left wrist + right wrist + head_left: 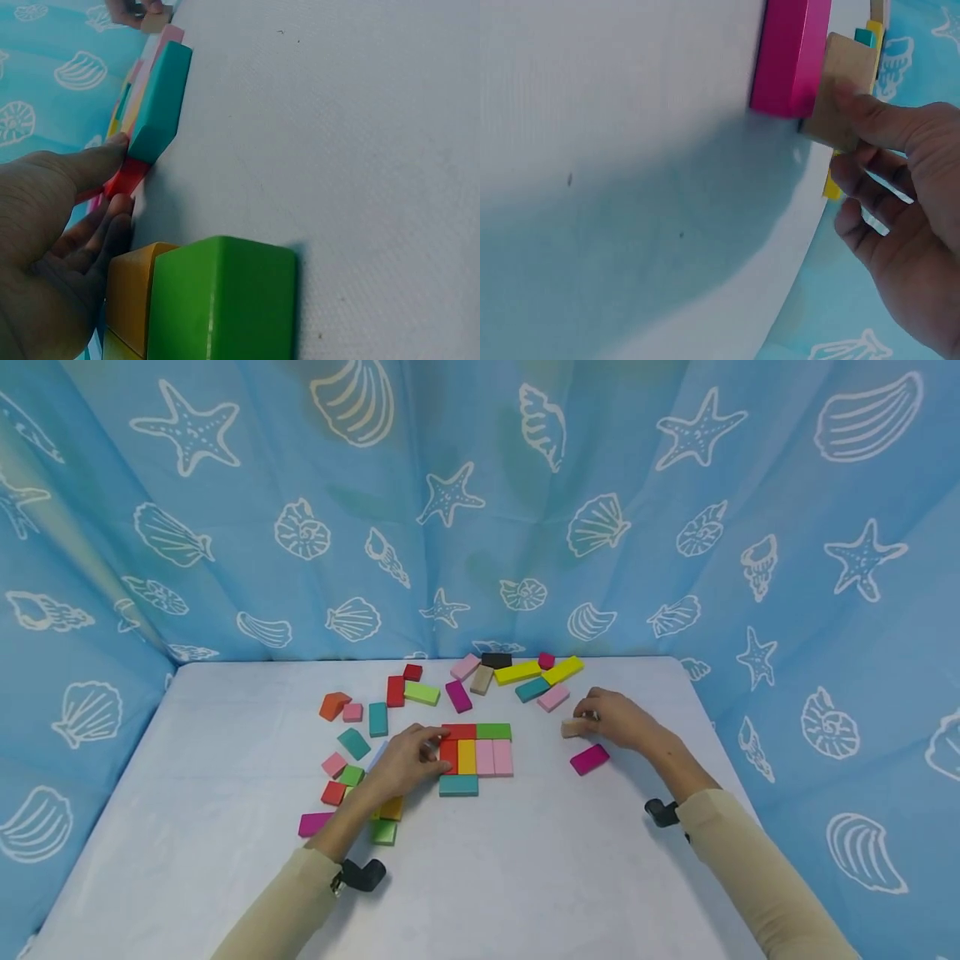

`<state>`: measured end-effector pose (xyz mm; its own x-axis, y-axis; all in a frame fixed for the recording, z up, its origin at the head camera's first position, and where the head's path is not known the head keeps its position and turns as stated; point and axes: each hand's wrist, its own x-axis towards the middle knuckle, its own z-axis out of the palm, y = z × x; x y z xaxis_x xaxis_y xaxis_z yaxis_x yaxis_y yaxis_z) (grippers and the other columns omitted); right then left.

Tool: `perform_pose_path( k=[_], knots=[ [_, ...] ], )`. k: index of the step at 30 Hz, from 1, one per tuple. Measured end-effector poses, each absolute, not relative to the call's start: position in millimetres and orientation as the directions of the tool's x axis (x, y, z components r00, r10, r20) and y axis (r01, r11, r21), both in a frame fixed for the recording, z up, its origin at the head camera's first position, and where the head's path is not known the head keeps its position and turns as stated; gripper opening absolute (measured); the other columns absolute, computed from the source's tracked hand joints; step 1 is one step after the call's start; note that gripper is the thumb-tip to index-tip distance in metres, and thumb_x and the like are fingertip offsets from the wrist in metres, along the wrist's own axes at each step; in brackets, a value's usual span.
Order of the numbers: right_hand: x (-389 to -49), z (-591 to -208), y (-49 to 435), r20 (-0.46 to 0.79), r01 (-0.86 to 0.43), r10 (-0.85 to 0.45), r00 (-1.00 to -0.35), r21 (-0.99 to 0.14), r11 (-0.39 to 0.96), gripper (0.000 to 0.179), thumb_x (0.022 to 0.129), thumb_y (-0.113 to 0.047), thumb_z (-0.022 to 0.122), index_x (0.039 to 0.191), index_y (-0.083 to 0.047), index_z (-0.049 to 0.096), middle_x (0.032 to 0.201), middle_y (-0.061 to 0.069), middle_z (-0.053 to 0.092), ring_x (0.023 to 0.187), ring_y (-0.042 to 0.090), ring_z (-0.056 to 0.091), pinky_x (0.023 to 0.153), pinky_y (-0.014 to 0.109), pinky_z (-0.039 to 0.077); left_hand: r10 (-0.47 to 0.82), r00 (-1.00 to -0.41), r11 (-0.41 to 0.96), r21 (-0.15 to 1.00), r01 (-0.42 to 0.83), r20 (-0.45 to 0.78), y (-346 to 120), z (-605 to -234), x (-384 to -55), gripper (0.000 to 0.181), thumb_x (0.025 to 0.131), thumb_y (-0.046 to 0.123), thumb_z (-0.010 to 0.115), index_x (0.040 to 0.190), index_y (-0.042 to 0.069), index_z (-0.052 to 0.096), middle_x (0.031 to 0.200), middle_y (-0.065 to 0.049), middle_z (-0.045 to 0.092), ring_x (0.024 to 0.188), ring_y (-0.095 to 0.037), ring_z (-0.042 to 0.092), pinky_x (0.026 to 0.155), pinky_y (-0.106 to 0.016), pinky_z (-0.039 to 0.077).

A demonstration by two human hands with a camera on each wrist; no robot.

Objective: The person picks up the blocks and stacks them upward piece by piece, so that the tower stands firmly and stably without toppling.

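My right hand (617,718) pinches a plain wooden block (841,90) between thumb and fingers. A magenta block (589,760) lies just in front of that hand on the table. The left hand (408,762) is at the left side of a flat arrangement of coloured blocks, thumb and fingertips against its red blocks (449,757). Beside these sit an orange-yellow block (467,757) and two pink blocks (493,758). A green block (493,731) is at the top right, and a teal block (458,786) lies along the near edge.
Loose blocks lie left of the arrangement, including an orange piece (333,706) and a green block (383,833) by the left wrist. More are at the back, among them a yellow block (517,672) and a black block (497,661). A blue shell-print curtain (480,560) borders the white table (225,760).
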<state>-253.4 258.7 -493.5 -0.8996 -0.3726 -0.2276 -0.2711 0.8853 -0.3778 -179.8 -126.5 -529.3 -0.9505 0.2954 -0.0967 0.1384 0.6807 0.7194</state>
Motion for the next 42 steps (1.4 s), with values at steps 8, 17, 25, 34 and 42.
perform_pose_path(
  k=[8, 17, 25, 34, 42],
  knots=[
    [-220, -480, 209, -0.229, -0.28, -0.471, -0.852, -0.562, 0.779, 0.03, 0.09, -0.021, 0.078, 0.119, -0.019, 0.07, 0.102, -0.004, 0.066, 0.098, 0.017, 0.059, 0.084, 0.033, 0.056, 0.289, -0.951, 0.693, 0.709, 0.128, -0.11, -126, -530, -181, 0.064, 0.085, 0.028, 0.083, 0.143, 0.021, 0.057, 0.109, 0.001, 0.058, 0.092, -0.014, 0.057, 0.073, -0.023, 0.054],
    [-181, -486, 152, -0.299, -0.336, -0.569, -0.766, -0.569, 0.75, 0.036, 0.082, -0.028, 0.085, 0.108, -0.022, 0.06, 0.082, -0.006, 0.059, 0.082, 0.012, 0.058, 0.067, 0.022, 0.053, 0.284, -0.954, 0.684, 0.718, 0.13, -0.098, -126, -531, -181, 0.063, 0.084, 0.026, 0.083, 0.141, 0.02, 0.058, 0.111, 0.0, 0.059, 0.092, -0.014, 0.057, 0.074, -0.023, 0.055],
    [-184, -497, 140, -0.304, -0.332, -0.498, -0.812, -0.462, 0.823, 0.036, 0.078, -0.032, 0.088, 0.096, -0.023, 0.058, 0.078, -0.007, 0.057, 0.078, 0.011, 0.056, 0.067, 0.022, 0.051, 0.285, -0.952, 0.686, 0.716, 0.125, -0.107, -126, -529, -181, 0.064, 0.084, 0.025, 0.084, 0.142, 0.019, 0.058, 0.114, -0.001, 0.059, 0.093, -0.014, 0.058, 0.075, -0.023, 0.055],
    [-188, -498, 138, -0.286, -0.329, -0.467, -0.836, -0.42, 0.846, 0.037, 0.076, -0.034, 0.089, 0.089, -0.022, 0.057, 0.075, -0.005, 0.056, 0.073, 0.011, 0.055, 0.064, 0.022, 0.05, 0.292, -0.951, 0.678, 0.724, 0.13, -0.103, -127, -529, -182, 0.064, 0.083, 0.024, 0.084, 0.141, 0.019, 0.058, 0.114, -0.002, 0.059, 0.091, -0.014, 0.058, 0.075, -0.024, 0.056],
    [-186, -499, 137, -0.29, -0.315, -0.455, -0.842, -0.42, 0.851, 0.036, 0.076, -0.034, 0.089, 0.089, -0.022, 0.057, 0.074, -0.005, 0.056, 0.072, 0.012, 0.055, 0.063, 0.022, 0.049, 0.289, -0.952, 0.679, 0.723, 0.128, -0.104, -126, -530, -182, 0.065, 0.082, 0.023, 0.085, 0.141, 0.019, 0.058, 0.112, -0.002, 0.06, 0.09, -0.014, 0.058, 0.075, -0.024, 0.056]
  ],
)
